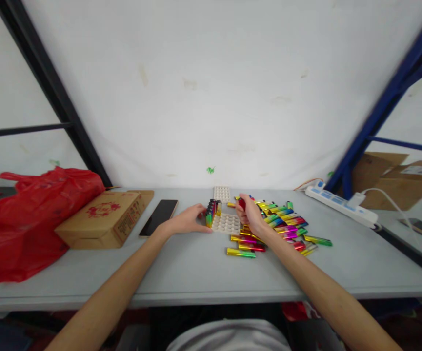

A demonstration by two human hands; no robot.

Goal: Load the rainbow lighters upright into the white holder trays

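A pale tray with rows of round holes [227, 223] lies on the table, and several shiny, colourful lighters [210, 216] stand upright along its left side. My left hand [189, 219] rests at that side, thumb and fingers spread apart, the thumb by the tray's near left corner. Above the tray's right edge, my right hand [251, 215] is closed on a red lighter [242, 202], mostly hidden by the fingers. A loose pile of multicoloured lighters [291, 229] spreads under and to the right of my right hand.
Another holed tray [221, 193] lies by the wall. To the left are a black phone [159, 218], a cardboard box [101, 219] and a red plastic bag [31, 224]. A white power strip [342, 206] lies at the right, near a blue frame [375, 107] and an open carton [397, 180].
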